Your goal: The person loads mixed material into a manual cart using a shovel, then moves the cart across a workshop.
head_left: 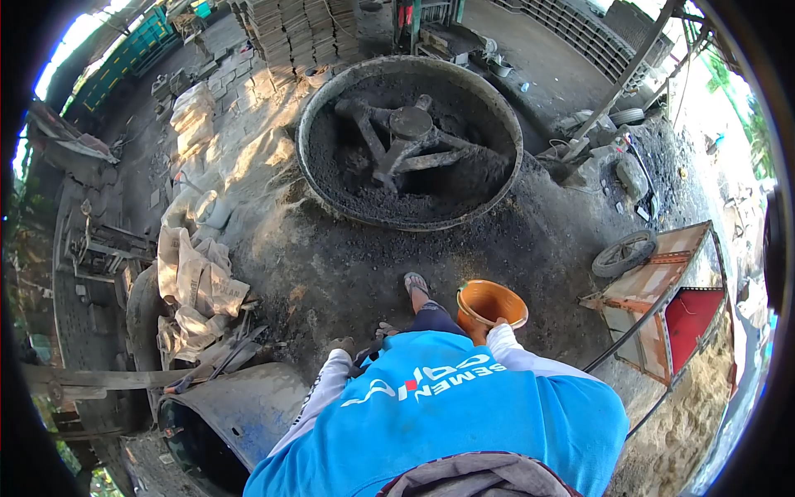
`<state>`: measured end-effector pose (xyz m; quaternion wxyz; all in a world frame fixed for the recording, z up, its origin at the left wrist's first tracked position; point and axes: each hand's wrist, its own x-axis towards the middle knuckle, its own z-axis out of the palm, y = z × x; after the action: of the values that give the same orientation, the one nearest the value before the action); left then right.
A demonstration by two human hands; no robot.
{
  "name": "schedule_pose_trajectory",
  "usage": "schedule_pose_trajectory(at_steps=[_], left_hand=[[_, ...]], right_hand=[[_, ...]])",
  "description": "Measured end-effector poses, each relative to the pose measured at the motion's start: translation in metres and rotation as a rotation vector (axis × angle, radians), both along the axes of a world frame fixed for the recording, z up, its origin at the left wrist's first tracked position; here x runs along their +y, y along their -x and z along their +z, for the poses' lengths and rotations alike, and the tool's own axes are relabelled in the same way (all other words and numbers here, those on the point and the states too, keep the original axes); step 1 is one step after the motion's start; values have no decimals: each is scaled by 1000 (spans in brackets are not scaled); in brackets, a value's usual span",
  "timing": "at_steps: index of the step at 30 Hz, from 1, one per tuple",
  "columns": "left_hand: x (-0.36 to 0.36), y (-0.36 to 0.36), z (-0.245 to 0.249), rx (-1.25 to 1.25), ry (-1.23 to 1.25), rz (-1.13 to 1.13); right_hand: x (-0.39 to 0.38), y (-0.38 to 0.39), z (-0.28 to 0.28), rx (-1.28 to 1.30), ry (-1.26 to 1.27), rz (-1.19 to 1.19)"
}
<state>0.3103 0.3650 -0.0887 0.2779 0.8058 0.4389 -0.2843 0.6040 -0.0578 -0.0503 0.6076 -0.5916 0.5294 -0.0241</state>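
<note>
An orange bucket (467,308) hangs beside my right leg, its mouth facing up and forward. My right hand (498,322), mostly hidden by the white sleeve, is closed on the bucket's near rim. My left hand (340,344) looks grey and hangs low by my left side, away from the bucket. Its fingers are too small and dark to make out. Ahead stands a large round mixing pan (308,170) with dark, crumbly material inside. A metal hub with several arms (411,123) sits in the pan. A sandaled foot (416,284) points toward it.
Crumpled sacks (197,277) lie at left, near a tilted drum (199,435). On the right are a wheel (624,253) and a wheelbarrow-like box (650,306) with a red inside. Stacked blocks (290,33) stand behind the pan. Dark grit covers the ground.
</note>
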Motion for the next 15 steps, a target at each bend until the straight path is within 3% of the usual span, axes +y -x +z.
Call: schedule_pose_trajectory(at_steps=[5,12,15], left_hand=[[5,9,0,-184,102,37],[10,15,-7,-153,55,-84],[6,15,5,-190,52,48]], right_hand=[[19,1,30,-109,35,-25],[14,-8,48,156,16,112],[-8,-14,-5,192,9,172]])
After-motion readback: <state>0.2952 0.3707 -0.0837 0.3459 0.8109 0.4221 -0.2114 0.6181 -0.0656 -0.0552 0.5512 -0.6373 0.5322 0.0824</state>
